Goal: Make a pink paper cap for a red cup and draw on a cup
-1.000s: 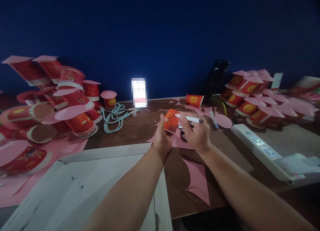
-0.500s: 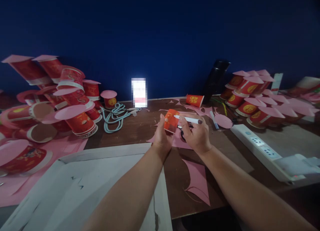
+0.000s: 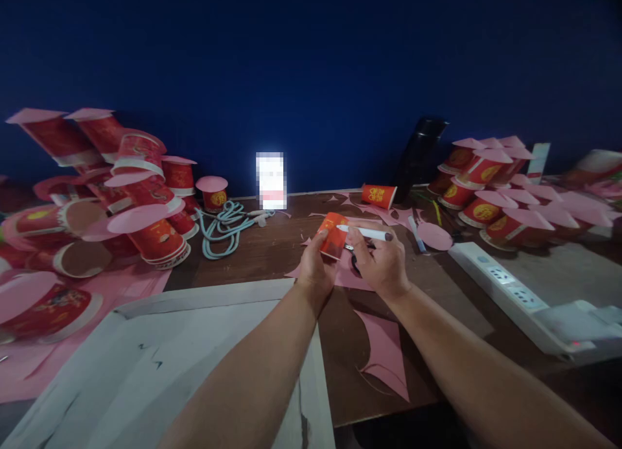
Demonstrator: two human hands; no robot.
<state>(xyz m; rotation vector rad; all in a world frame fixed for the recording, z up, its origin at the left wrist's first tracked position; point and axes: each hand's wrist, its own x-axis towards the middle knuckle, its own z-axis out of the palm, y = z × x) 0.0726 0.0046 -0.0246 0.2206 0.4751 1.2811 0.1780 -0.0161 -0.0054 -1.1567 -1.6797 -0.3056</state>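
My left hand (image 3: 315,267) is closed round a red paper cup (image 3: 333,234), holding it tilted above the brown table (image 3: 262,258). My right hand (image 3: 381,261) grips a white marker pen (image 3: 367,232) with a dark cap, its tip resting against the cup's side. Under both hands lies a pink paper sheet (image 3: 347,275), and black scissors (image 3: 356,262) peek out between them. A cut pink paper scrap (image 3: 386,352) lies nearer to me.
Piles of red cups with pink paper lids stand at the left (image 3: 140,196) and right (image 3: 486,177). A coiled cable (image 3: 223,225), a lit phone (image 3: 271,180), a lone cup (image 3: 378,194), a white power strip (image 3: 505,284) and a white board (image 3: 184,358) surround the hands.
The hands and cup have shifted very slightly; the pen stays against the cup. Nothing else has moved.
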